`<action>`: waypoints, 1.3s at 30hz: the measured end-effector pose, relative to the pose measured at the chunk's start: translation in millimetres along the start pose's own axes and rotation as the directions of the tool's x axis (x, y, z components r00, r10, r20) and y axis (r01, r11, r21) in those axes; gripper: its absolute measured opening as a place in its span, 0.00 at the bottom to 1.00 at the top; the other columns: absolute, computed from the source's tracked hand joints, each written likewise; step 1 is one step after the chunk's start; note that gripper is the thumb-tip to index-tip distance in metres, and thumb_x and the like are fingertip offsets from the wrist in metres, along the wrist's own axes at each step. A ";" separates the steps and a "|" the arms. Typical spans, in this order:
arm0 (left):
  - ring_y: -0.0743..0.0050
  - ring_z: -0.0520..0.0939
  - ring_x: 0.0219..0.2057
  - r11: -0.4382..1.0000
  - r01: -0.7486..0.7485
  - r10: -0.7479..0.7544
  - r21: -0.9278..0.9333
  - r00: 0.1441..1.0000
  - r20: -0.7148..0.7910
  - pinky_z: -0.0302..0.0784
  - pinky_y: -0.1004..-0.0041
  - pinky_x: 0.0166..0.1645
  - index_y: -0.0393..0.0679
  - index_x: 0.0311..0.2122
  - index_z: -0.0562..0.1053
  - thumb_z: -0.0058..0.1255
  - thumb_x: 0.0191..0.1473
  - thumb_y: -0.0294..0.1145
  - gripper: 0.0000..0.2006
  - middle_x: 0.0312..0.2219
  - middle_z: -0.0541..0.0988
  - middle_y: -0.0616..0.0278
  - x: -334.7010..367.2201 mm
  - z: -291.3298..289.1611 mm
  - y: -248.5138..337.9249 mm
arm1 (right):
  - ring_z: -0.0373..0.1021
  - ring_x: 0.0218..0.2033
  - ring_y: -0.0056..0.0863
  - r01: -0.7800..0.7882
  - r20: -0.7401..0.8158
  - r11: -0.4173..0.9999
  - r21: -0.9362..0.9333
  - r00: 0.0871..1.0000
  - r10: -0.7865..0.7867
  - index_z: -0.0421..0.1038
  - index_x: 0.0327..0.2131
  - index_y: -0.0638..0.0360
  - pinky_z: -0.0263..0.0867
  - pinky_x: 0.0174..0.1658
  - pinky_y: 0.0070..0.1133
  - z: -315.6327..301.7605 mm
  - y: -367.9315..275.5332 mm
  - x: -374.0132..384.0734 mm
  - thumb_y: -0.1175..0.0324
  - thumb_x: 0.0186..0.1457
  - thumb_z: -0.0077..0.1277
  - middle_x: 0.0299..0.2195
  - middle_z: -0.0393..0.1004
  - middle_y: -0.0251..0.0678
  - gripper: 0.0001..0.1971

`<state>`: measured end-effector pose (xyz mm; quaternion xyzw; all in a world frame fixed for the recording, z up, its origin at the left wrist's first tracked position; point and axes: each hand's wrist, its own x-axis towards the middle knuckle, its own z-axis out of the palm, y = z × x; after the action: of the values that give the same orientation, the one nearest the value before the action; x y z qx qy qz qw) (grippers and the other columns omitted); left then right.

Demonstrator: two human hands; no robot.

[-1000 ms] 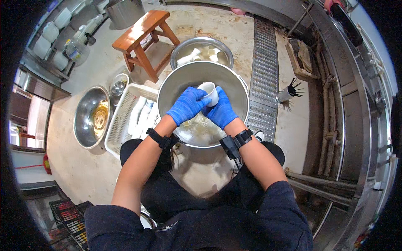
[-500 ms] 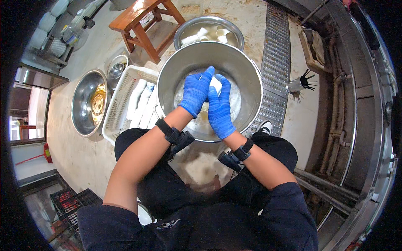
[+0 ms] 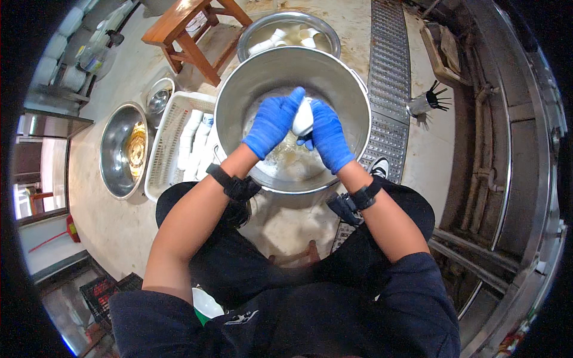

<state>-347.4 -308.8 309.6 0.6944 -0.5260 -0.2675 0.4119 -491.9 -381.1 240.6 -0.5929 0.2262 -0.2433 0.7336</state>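
Observation:
Both my hands wear blue knit gloves and are over a large metal pot (image 3: 236, 89) with foamy, cloudy water at its bottom. Between them is a small white cup (image 3: 303, 119), its rounded side showing. My left hand (image 3: 271, 123) grips it from the left, fingers pressed along its edge. On the other side my right hand (image 3: 332, 138) is closed round the cup, with fingertips showing beneath it. The gloves hide part of the cup.
Behind the pot, a metal basin (image 3: 243, 49) holds white cups in murky water. Left are a white plastic basket (image 3: 160, 152) with stacked white cups, a steel bowl (image 3: 113, 170) and a wooden stool (image 3: 173, 27). A metal container of black-tipped sticks (image 3: 421, 105) stands right.
My hands have moved slightly apart and the cup has turned, so more of its white side shows. My right hand has shifted to the right. The whole view has shifted a little.

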 end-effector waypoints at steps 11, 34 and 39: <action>0.69 0.79 0.32 0.853 0.297 -0.350 -0.428 0.936 -0.047 0.74 0.68 0.38 0.35 0.37 0.78 0.40 0.65 0.49 0.24 0.29 0.81 0.56 -1.8 -3.8 3.9 | 0.72 0.43 0.48 0.152 -0.121 0.586 -0.796 0.909 -0.399 0.62 0.54 0.62 0.69 0.47 0.33 35.3 -83.8 -21.7 0.57 0.41 0.67 0.42 0.71 0.52 0.38; 0.78 0.77 0.42 0.670 0.096 -0.089 -0.736 0.995 0.050 0.74 0.75 0.49 0.41 0.47 0.73 0.58 0.56 0.37 0.16 0.40 0.78 0.64 -14.3 -10.3 39.2 | 0.69 0.50 0.47 0.393 -0.012 0.615 -0.684 0.836 -0.548 0.65 0.49 0.57 0.66 0.53 0.34 42.5 -102.7 -33.2 0.75 0.39 0.64 0.47 0.71 0.45 0.30; 0.76 0.78 0.38 0.640 0.160 -0.253 -0.752 0.967 -0.010 0.74 0.74 0.46 0.44 0.39 0.75 0.42 0.63 0.36 0.11 0.35 0.79 0.63 -13.6 -3.8 16.1 | 0.68 0.49 0.50 0.419 0.074 0.477 -0.772 0.806 -0.587 0.64 0.49 0.59 0.66 0.53 0.34 45.3 -83.2 -30.5 0.70 0.37 0.67 0.50 0.68 0.50 0.33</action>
<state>-356.7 -296.5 324.4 0.5346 -0.2631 -0.4642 0.6554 -495.0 -342.5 332.2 -0.8546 0.1940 -0.3892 0.2840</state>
